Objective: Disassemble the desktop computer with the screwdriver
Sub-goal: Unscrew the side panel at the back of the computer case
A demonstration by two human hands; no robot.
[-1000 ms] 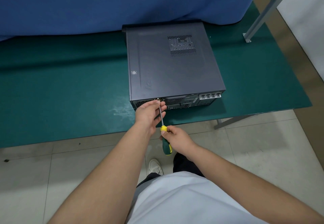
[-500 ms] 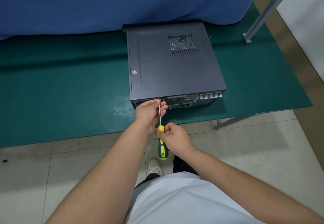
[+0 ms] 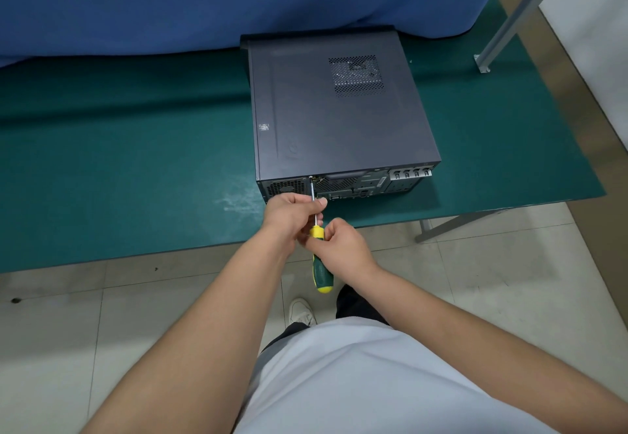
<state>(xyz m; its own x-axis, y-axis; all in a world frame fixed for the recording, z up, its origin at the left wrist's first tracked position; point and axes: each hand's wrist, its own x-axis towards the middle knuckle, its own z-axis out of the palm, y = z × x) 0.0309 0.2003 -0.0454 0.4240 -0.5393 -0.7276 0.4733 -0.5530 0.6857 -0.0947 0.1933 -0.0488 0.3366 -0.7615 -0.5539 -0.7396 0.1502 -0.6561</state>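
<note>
- Head view: the desktop computer [image 3: 343, 117] lay flat on its side on the green surface [image 3: 119, 161], rear panel facing the person and close to the near edge.
- The screwdriver [image 3: 319, 256] ran from that rear panel back toward the person, its metal shaft tip up at the top edge of the panel, beside the fan grille.
- The left hand [image 3: 292, 216] was curled round the shaft, a closed grip with the fingers wrapped just below the tip and resting against the rear panel.
- The right hand [image 3: 343, 243] pinched the yellow collar of the handle between thumb and fingers, a tight grip; the green-and-yellow butt stuck out below it, hanging over the floor.
- The two hands were touching, or nearly so, at the collar.
- A blue cloth [image 3: 238, 1] hung behind the computer, its hem meeting the surface.
- At the right, a grey metal post [image 3: 509, 22] slanted up from the surface.
- Below, a white shoe [image 3: 300, 311] stood on the pale tiled floor.
</note>
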